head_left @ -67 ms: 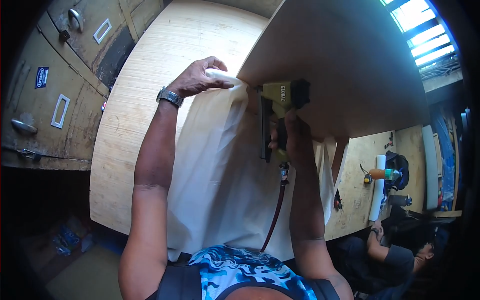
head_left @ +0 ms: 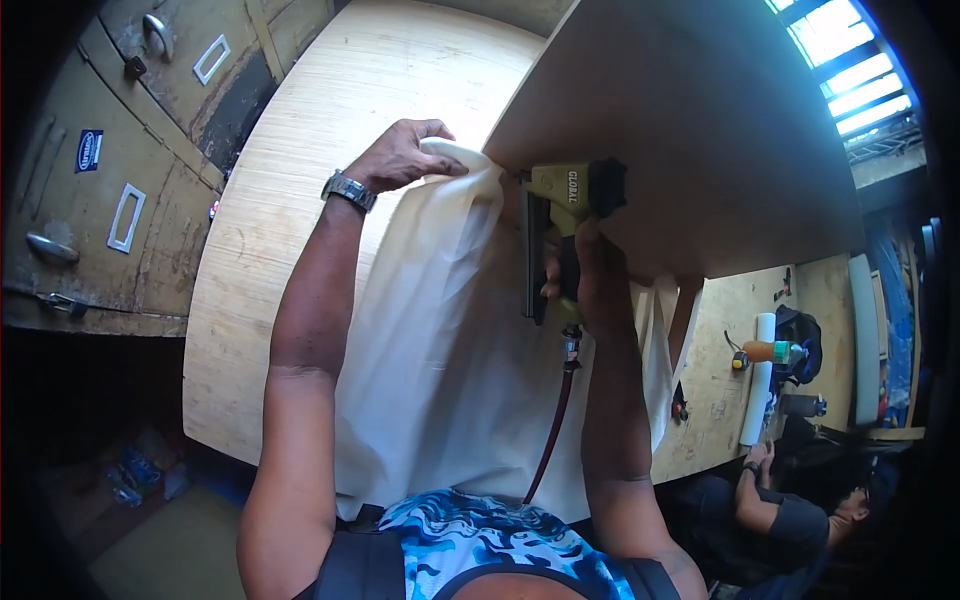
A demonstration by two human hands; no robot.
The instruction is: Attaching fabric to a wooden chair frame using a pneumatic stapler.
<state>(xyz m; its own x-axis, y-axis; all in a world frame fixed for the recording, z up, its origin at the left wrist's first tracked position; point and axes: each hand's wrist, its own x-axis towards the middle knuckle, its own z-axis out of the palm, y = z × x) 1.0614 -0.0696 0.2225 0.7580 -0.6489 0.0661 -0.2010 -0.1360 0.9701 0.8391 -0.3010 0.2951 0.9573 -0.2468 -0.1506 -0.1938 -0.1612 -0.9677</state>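
Head: stapler [head_left: 562,192] in right grip [head_left: 600,265]

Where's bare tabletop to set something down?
Bare wood lies left of the cream fabric and beyond the left hand, up to the brown panel. A smaller patch lies between the fabric and white roll. Crowded: around the air tool in the right hand, near the bottle.

Metal-link watch [head_left: 349,190], L wrist [head_left: 360,196]; blu/wht wavy-print top [head_left: 480,530], dk neckband [head_left: 520,568].
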